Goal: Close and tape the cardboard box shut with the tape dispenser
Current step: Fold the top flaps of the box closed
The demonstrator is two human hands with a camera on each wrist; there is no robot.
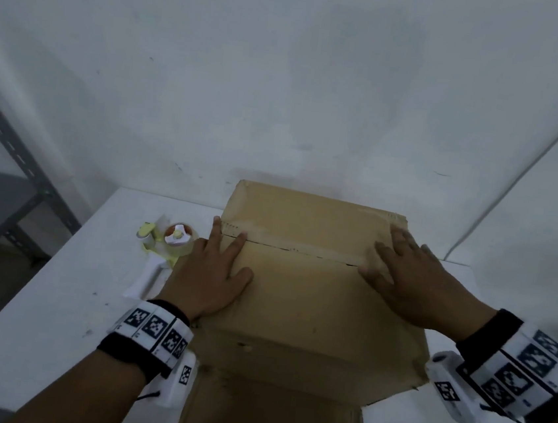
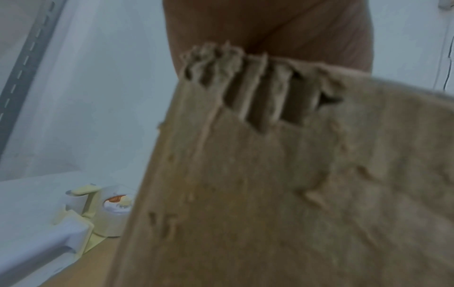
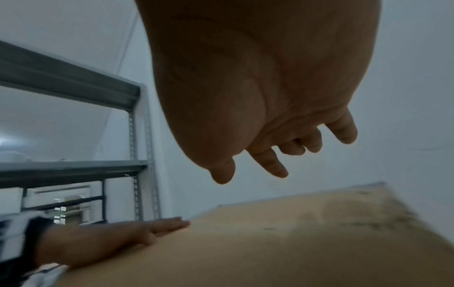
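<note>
On the white bench (image 1: 55,298) sits the cardboard box (image 1: 299,303), flaps folded down. Left hand (image 1: 211,273) and right hand (image 1: 411,280) press flat, fingers straight, beside the seam. Tape dispenser (image 1: 163,251) lies just left of the box.

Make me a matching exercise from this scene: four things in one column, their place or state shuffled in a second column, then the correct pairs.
Things:
1. left hand
2. right hand
3. tape dispenser
4. cardboard box

Places or states:
A. lies untouched on the white table, left of the box
B. flat on the box top, at the left end of the seam
C. top flaps folded down, seam not yet taped
D. over the right end of the seam, fingers spread

Pairs: 1-B, 2-D, 3-A, 4-C
</note>
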